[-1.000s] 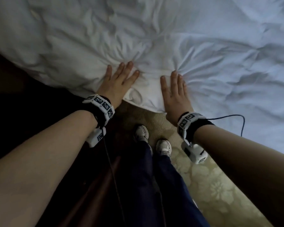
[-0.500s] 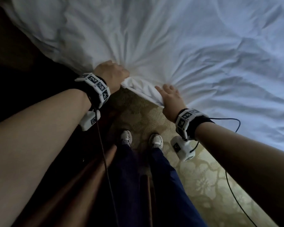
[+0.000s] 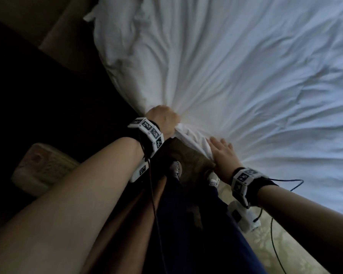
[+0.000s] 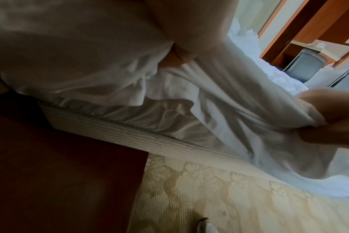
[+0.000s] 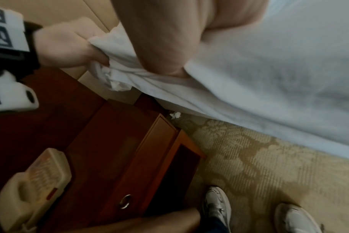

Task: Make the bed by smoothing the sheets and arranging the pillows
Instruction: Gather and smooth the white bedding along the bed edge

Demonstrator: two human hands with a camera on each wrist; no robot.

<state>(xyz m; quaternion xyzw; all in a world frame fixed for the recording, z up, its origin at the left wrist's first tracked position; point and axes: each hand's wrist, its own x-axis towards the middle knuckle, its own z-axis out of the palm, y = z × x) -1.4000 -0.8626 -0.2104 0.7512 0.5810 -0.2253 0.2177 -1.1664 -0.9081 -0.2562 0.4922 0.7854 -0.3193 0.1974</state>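
A white sheet (image 3: 236, 80) covers the bed, with creases fanning out from its near edge. My left hand (image 3: 163, 120) grips a bunch of that edge in a fist; the same hand (image 5: 68, 47) shows in the right wrist view with cloth hanging from it. A little to the right, my right hand (image 3: 221, 153) pinches the edge, fingers on top and thumb beneath, and this pinch (image 4: 325, 124) is plain in the left wrist view. The edge is lifted off the mattress (image 4: 130, 132). White bedding is bunched at the far left (image 3: 117, 30); whether it is a pillow I cannot tell.
A dark wooden nightstand (image 5: 130, 149) stands left of my feet, with a beige telephone (image 5: 34, 181) on it. Patterned carpet (image 5: 259, 165) runs along the bed. A crumpled tissue (image 5: 175, 115) lies by the bed's base. Grey chairs (image 4: 303, 64) stand beyond the bed.
Both hands lay flat on the sheet a second ago. Both now hold its near edge and have pulled it toward me, drawing the wrinkles into taut lines.
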